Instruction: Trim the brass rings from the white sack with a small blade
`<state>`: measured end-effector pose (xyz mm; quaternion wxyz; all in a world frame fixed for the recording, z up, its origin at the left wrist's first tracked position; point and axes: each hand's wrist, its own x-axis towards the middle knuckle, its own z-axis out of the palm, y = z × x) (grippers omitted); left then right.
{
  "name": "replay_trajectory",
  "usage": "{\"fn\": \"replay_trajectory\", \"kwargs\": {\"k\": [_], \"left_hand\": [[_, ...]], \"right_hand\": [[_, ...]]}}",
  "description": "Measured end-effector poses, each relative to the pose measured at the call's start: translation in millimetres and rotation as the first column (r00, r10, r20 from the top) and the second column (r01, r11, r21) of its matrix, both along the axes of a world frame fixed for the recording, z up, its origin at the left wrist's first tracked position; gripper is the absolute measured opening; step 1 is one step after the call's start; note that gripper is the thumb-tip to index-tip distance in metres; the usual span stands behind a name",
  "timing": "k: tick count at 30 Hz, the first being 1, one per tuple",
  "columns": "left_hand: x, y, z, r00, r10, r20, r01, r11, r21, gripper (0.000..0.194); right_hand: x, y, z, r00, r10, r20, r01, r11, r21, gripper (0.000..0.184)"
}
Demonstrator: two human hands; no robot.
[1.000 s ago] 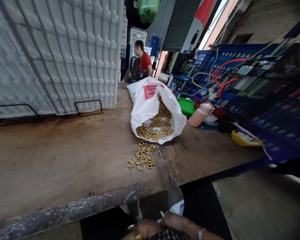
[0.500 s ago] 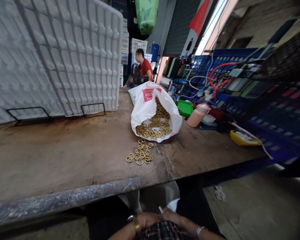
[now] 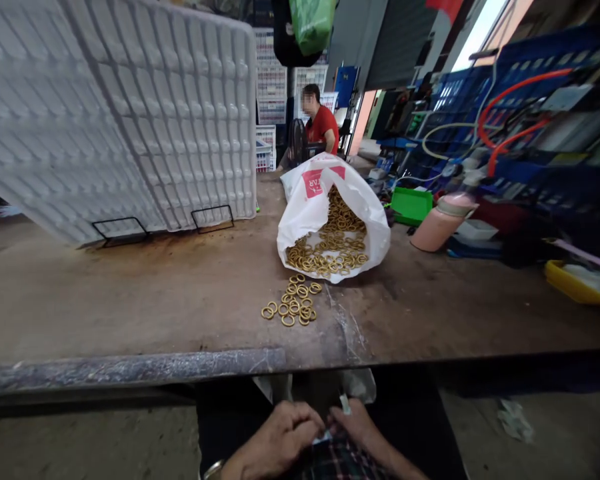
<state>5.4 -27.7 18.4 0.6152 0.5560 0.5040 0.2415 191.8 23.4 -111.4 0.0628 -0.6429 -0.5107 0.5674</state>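
My left hand (image 3: 283, 437) is low in the view at my lap, fingers curled in toward my right hand. My right hand (image 3: 357, 427) is close beside it with its fingers bent, and a small white strip (image 3: 345, 404) shows at one finger. A pale scrap (image 3: 323, 437) shows between the hands; what either hand grips is too small and hidden to name. Above them, on the table, several brass-coloured rings (image 3: 294, 307) lie loose before the mouth of a white plastic bag (image 3: 377, 230), which lies on its side with many more rings inside.
Tall white ribbed plastic panels (image 3: 195, 120) lean on black wire stands (image 3: 120, 231) at the left of the wooden table (image 3: 155, 300). To the right are a pink bottle (image 3: 443, 223), a green tray (image 3: 411, 205) and a yellow tray (image 3: 577, 283). A person in red (image 3: 325, 127) sits behind.
The camera view has turned left, so the table items sit further right. Both hands have risen slightly into view and moved a little apart. The rings and bag stay put.
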Motion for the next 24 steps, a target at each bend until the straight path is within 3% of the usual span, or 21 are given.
{"fn": "replay_trajectory", "kwargs": {"k": [2,3,5,7,9,12,14,19,24], "left_hand": [[-14,6,24.8,0.977,0.212,-0.006,-0.21,0.972,0.102,0.027],[-22,13,33.2,0.938,0.344,-0.047,-0.332,0.928,0.169,0.028],[-39,31,41.1,0.796,0.582,-0.164,-0.499,0.786,0.365,0.031],[-55,53,38.5,0.66,0.714,-0.234,-0.515,0.657,0.551,0.034],[-66,72,30.1,0.596,0.746,-0.298,-0.431,0.61,0.665,0.038],[-71,91,17.9,0.562,0.7,-0.44,-0.247,0.65,0.719,0.037],[-70,98,15.3,0.526,0.652,-0.546,-0.155,0.704,0.693,0.032],[-65,104,24.6,0.469,0.562,-0.682,-0.095,0.799,0.593,0.025],[-62,103,28.9,0.446,0.537,-0.716,-0.114,0.827,0.55,0.017]], "right_hand": [[-1,1,6.3,0.999,-0.043,-0.012,0.043,0.999,-0.023,0.025],[-2,1,9.4,1.0,-0.028,-0.002,0.028,1.0,-0.007,0.026],[0,3,16.4,0.998,0.061,0.014,-0.062,0.994,0.087,0.023],[7,5,25.7,0.984,0.177,0.026,-0.178,0.957,0.228,0.018],[17,7,39.2,0.956,0.29,0.039,-0.284,0.889,0.358,0.015],[34,8,67.8,0.887,0.461,0.037,-0.428,0.789,0.441,0.022],[41,10,89.6,0.86,0.51,0.006,-0.456,0.762,0.46,0.021],[28,26,135.6,0.931,0.351,-0.098,-0.252,0.815,0.522,0.018],[-7,48,156.3,0.942,0.257,-0.217,-0.072,0.785,0.615,0.019]]}}
